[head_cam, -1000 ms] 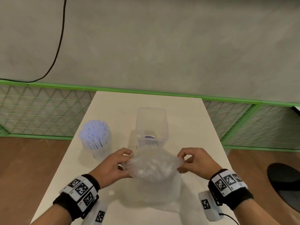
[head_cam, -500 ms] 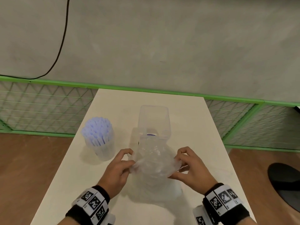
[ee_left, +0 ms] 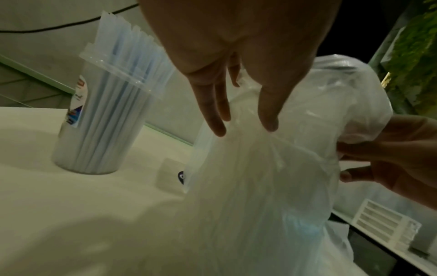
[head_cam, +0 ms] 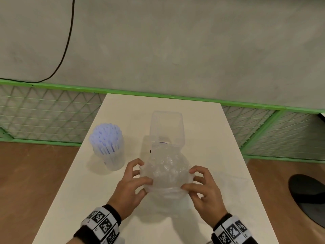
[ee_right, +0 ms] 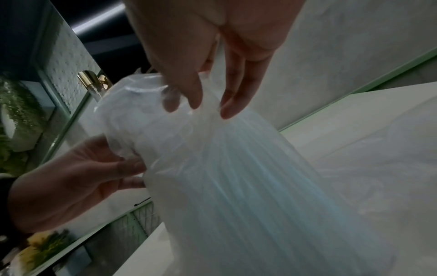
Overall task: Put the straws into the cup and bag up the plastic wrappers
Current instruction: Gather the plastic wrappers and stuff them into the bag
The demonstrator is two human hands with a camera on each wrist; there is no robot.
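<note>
Nearest the body, the left hand (head_cam: 131, 186) and the right hand (head_cam: 204, 188) sit at equal reach on either side of the clear plastic bag (head_cam: 167, 175), so neither is the nearer one; the bag lies directly between them, held above the bench (head_cam: 219, 138). Each hand's fingers (ee_left: 268, 119) are curled onto the film near the bag's top: the left wrist view shows fingertips pressing gathered plastic from the left, and the right wrist view shows the right fingers (ee_right: 228, 110) pinching a fold from the right, thumbs toward the near side. The bag's long axis runs roughly up and down, its mouth up between the hands and its body hanging toward the bench, with crumpled wrappers (head_cam: 166, 166) showing faintly through the top. That puts the opening just inward of both sets of fingertips, so closing or twisting it looks like a matter of bringing the two hands toward each other. Just beyond the bag stands an open clear container (head_cam: 167, 127), close behind it; whether they touch cannot be told. Off to the left, well apart from the bag, the cup (head_cam: 110, 155) stands upright, packed with straws (head_cam: 105, 136), so that half of the job appears done.
</note>
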